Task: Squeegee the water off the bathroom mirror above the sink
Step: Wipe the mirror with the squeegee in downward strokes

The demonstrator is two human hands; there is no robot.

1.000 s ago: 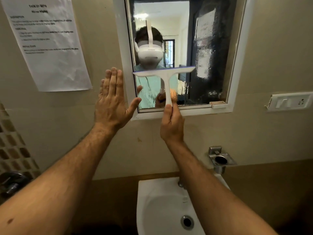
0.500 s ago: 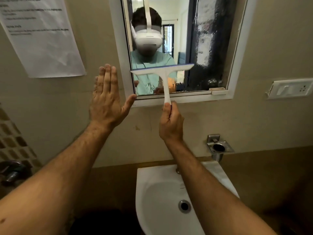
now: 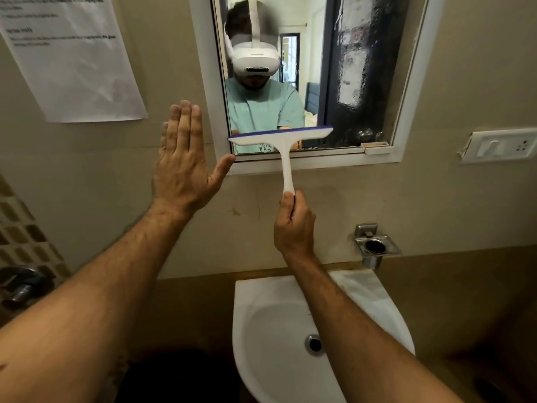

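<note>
I see the squeegee [image 3: 283,141]: white plastic, T-shaped, with a blue-violet rubber strip along the top edge of its head. Its head lies nearly level, right end slightly higher, across the lower left part of the mirror [image 3: 357,82], just above the bottom frame rail. Its handle hangs down past the frame over the wall. The mirror is rectangular and white-framed, set in the wall above the white sink [image 3: 377,298]. Its glass left of centre, above the blade, reflects sharply; the right part looks streaked and wavy with water.
</note>
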